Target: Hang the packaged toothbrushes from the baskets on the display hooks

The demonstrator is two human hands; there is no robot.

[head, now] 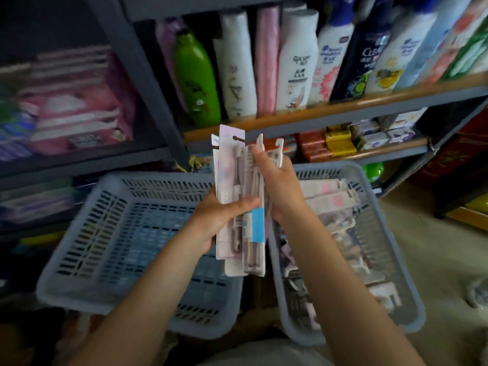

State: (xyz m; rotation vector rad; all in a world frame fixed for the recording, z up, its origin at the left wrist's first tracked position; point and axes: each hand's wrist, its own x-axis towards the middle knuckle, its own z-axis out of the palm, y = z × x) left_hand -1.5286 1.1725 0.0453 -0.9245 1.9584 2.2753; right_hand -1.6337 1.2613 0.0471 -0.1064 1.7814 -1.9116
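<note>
1. Two bare forearms reach up from the bottom edge and meet at mid-frame over two baskets.
2. The left hand (224, 212) grips a fanned stack of toothbrush packs (239, 204) from the left, thumb laid flat across the front, fingers hidden behind. The packs are long, flat cards under clear blister plastic, held upright, with punched hang holes at the top; one carries a pale blue label low down.
3. The right hand (277, 180) grips the right side of the same stack, its fingers curled round the rear packs, one fingertip up near the hook-shaped white tabs.
4. The left basket (79, 233) is grey-blue moulded plastic, rectangular with rounded corners and slotted walls; its slotted floor shows bluish through the slots.
5. The right basket (390, 233), of the same make, touches or nearly touches the first and holds more packs (330, 196), pink-and-white cards lying flat and heaped.
6. A beige floor (435, 260) lies to the right.
7. Beyond, a grey metal rack with a wood-edged shelf (369, 101) bears tall, smooth plastic bottles: a glossy green bottle (195, 77), white ones, a dark blue one.
8. A lower shelf holds small boxes (340, 142) in red, yellow and white.
9. Far left, blurred pink soft packs (74, 112) are stacked.
</note>
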